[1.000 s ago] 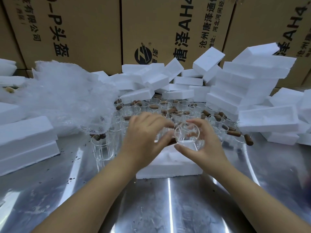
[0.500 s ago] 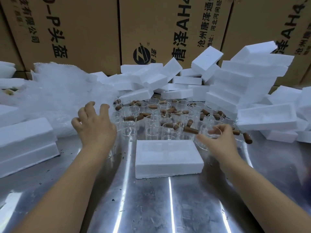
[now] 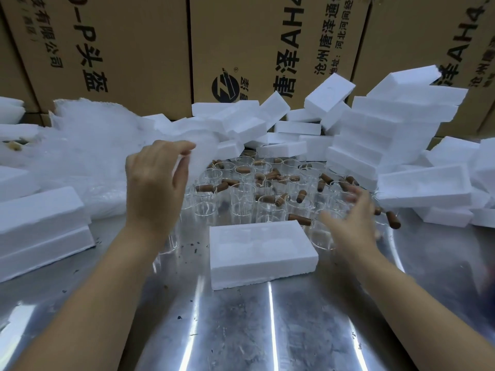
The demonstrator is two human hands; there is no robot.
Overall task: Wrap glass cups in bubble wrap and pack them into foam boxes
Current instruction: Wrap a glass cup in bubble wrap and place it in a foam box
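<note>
pinching a bubble wrap sheet (image 3: pixel 200 153) now, the left hand (image 3: pixel 152 183) was empty before; right hand (image 3: pixel 353 220) spread over glass cups (image 3: pixel 241 195).

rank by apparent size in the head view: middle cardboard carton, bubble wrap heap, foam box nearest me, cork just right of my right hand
1. middle cardboard carton, cropped by the frame's top
2. bubble wrap heap, close to the carton
3. foam box, nearest the camera
4. cork
</note>
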